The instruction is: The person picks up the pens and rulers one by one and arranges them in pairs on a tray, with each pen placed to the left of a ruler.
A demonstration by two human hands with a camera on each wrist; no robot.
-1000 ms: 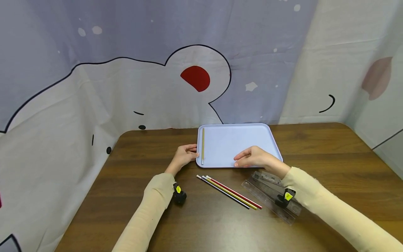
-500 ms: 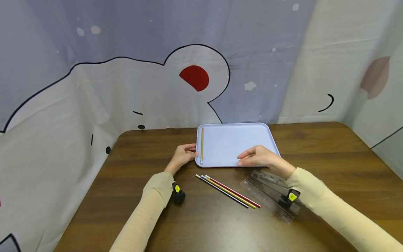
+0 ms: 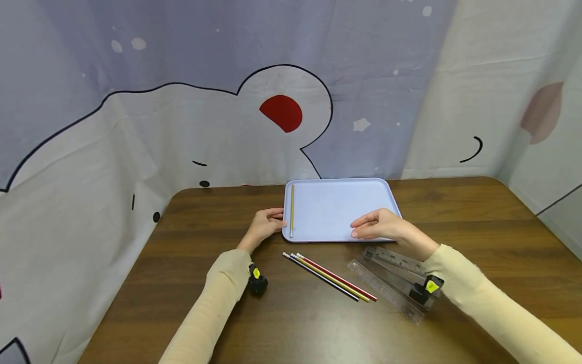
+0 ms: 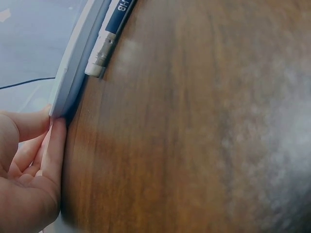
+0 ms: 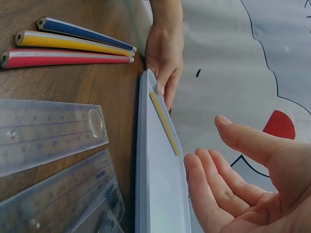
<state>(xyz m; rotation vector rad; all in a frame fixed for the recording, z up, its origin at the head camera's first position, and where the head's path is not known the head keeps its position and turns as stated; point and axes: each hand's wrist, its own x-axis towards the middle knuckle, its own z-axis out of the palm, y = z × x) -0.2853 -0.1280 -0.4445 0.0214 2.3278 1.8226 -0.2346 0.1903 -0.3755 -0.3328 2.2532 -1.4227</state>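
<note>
Rightward shift of my right hand (image 3: 379, 225) along the near side of the tray (image 3: 336, 202) over the last second; fingers loosely bent above its right half, thumb parted from them, holding nothing. Brown wooden counter (image 3: 291, 328) underneath all. Pale tray lies flat towards the far edge, its left rim pinched between thumb and fingers of my left hand (image 3: 263, 225). Nearer me, right: clear rulers (image 3: 384, 291), overlapping, partly below my right wrist. Left of them, three pencils side by side, slanting, white-tipped ends towards the tray: red (image 3: 337, 277), yellow (image 3: 334, 280), dark blue (image 3: 320, 277). One more yellow pencil (image 3: 292, 212) inside the tray, along its left side.
</note>
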